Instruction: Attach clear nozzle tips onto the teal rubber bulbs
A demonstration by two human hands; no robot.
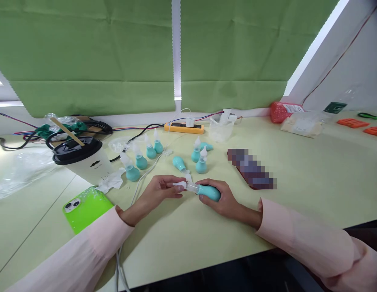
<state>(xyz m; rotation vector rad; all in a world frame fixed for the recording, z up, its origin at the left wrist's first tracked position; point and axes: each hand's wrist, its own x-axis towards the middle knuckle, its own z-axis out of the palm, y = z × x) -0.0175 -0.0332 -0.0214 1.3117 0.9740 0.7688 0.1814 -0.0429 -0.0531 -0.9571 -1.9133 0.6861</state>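
Over the table's front, my right hand [220,198] wraps round the turquoise bulb [210,192] of a nasal aspirator, whose clear neck [192,187] points left. At that neck's far end, the fingers of my left hand [164,188] pinch a small whitish tip [180,184]; whether it is joined to the neck I cannot tell. Just behind my hands another bulb aspirator [178,163] lies on its side. Two upright aspirators [201,165] [195,155] stand further right, near a lying turquoise one [206,146]. Several more aspirators [141,161] stand upright in a slanting row on the left.
A lidded paper cup [93,166] with a wooden stick and a bright green phone [85,209] are at left. White cables [138,188] cross the table. Behind are an orange power strip [184,128] and a clear plastic tub [220,129]. A blurred dark object [251,169] lies right.
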